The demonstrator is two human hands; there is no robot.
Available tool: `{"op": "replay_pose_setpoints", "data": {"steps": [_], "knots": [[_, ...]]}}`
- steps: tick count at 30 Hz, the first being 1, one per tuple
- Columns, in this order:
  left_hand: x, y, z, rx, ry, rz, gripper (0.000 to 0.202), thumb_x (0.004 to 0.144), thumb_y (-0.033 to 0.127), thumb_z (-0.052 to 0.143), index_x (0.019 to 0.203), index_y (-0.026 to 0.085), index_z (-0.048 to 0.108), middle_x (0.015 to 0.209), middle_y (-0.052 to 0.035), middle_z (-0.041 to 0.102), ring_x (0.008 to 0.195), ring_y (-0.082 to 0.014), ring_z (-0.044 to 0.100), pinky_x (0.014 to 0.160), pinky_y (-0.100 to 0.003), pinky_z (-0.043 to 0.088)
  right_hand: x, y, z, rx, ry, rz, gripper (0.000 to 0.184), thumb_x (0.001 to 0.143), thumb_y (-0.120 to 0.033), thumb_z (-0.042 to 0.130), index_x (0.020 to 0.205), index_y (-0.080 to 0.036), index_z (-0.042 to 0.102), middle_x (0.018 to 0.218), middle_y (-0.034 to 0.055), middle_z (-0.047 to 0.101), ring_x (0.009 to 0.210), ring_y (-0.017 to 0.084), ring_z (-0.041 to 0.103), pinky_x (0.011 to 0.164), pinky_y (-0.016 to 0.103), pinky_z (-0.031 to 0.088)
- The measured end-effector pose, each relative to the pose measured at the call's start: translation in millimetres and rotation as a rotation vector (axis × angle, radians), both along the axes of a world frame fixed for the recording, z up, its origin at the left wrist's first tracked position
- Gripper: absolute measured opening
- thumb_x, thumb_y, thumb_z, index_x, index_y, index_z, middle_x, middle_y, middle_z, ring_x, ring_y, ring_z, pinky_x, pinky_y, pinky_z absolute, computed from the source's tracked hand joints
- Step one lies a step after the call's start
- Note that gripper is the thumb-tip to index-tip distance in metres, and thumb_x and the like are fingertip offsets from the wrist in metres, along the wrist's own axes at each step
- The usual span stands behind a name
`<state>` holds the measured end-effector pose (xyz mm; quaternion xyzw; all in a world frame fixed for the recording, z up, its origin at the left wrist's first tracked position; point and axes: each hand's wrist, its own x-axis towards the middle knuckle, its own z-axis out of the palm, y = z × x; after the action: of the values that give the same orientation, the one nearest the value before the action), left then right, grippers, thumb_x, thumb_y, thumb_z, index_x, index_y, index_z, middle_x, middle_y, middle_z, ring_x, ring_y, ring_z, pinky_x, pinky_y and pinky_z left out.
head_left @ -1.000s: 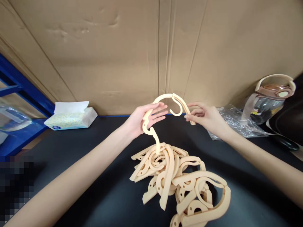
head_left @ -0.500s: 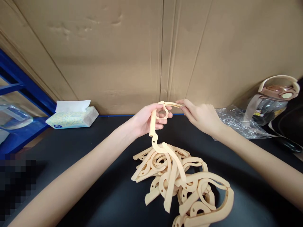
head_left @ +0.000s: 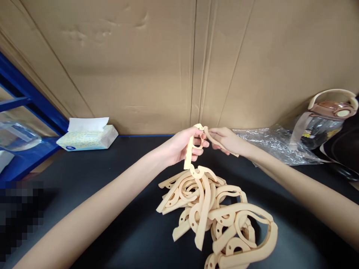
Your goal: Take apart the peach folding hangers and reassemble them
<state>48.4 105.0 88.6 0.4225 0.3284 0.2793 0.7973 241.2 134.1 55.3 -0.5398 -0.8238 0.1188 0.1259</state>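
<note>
A person's bare forearms (head_left: 112, 200) reach in from the lower left and lower right, meeting near the centre of the frame above a black counter (head_left: 134, 228). The left grip (head_left: 182, 144) is curled around a cream folding hanger (head_left: 188, 153), thumb on top, fingers behind. The right grip (head_left: 228, 140) is closed on a slim cream strip (head_left: 209, 136), apparently one side of that hanger; whether the two join is hidden at the fingertips. The step in hand seems to be working the hanger about its joint, and any further turn there would call for a firm left hold and gentle pressure from the right. Below, from the centre to the lower right, lies a tangled pile (head_left: 204, 220) of similar hangers; a curved piece beneath the left grip overlaps it. At left, a tissue pack (head_left: 84, 141) carries a small dark blue badge, its lettering too small to read. At right stand crumpled clear plastic (head_left: 269, 140) and a bottle (head_left: 316, 127) with yellow flower decorations. Behind is brown cardboard (head_left: 126, 67), with no legible writing.
</note>
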Motion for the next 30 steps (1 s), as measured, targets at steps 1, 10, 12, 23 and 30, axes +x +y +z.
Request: {"op": "replay_pose_setpoints", "data": {"steps": [1,10,12,23,30], "knots": [[1,-2,1.8,0.009,-0.003,0.017,0.014,0.085,0.021,0.049,0.072,0.016,0.048,0.066,0.0022,0.045,0.038,-0.0028,0.035,0.032,-0.012,0.027,4,5,-3.9,0.001,-0.025,-0.045,0.033,0.103,-0.023,0.022,0.104,-0.020,0.055,0.064,-0.0014,0.062,0.040,0.014,0.053,0.044,0.023,0.039],[15,11,3.6,0.061,-0.087,0.301,0.042,0.099,0.043,0.025,0.067,0.018,0.037,0.063,-0.0031,0.051,0.050,-0.0120,0.054,0.051,-0.025,0.049,24,15,-35.8,0.172,-0.254,-0.270,0.016,0.091,-0.015,0.047,0.095,-0.009,0.062,0.084,0.0212,0.067,0.085,0.038,0.065,0.069,0.040,0.046],[20,15,-4.8,0.178,-0.068,0.295,0.038,0.100,0.041,0.031,0.071,0.018,0.040,0.066,-0.0032,0.052,0.061,-0.0145,0.060,0.064,-0.028,0.054,20,11,-30.1,0.193,-0.221,-0.262,0.020,0.094,-0.020,0.046,0.093,-0.009,0.063,0.091,0.0231,0.066,0.091,0.039,0.064,0.072,0.041,0.046],[22,26,-20.9,0.778,0.325,0.290,0.033,0.099,0.033,0.039,0.071,0.016,0.046,0.056,0.0033,0.047,0.049,-0.0077,0.046,0.048,-0.019,0.034,3,-9,29.9,0.239,0.498,0.173,0.036,0.089,-0.038,0.060,0.119,-0.019,0.054,0.075,-0.0008,0.066,0.061,0.015,0.058,0.059,0.025,0.043],[6,37,-30.2,0.855,0.457,0.175,0.043,0.093,0.034,0.048,0.054,0.017,0.040,0.051,0.0034,0.041,0.045,-0.0080,0.037,0.044,-0.020,0.029,22,3,34.4,0.274,0.282,0.149,0.020,0.093,-0.036,0.056,0.105,-0.023,0.067,0.082,-0.0018,0.068,0.064,0.014,0.058,0.058,0.025,0.040]]}}
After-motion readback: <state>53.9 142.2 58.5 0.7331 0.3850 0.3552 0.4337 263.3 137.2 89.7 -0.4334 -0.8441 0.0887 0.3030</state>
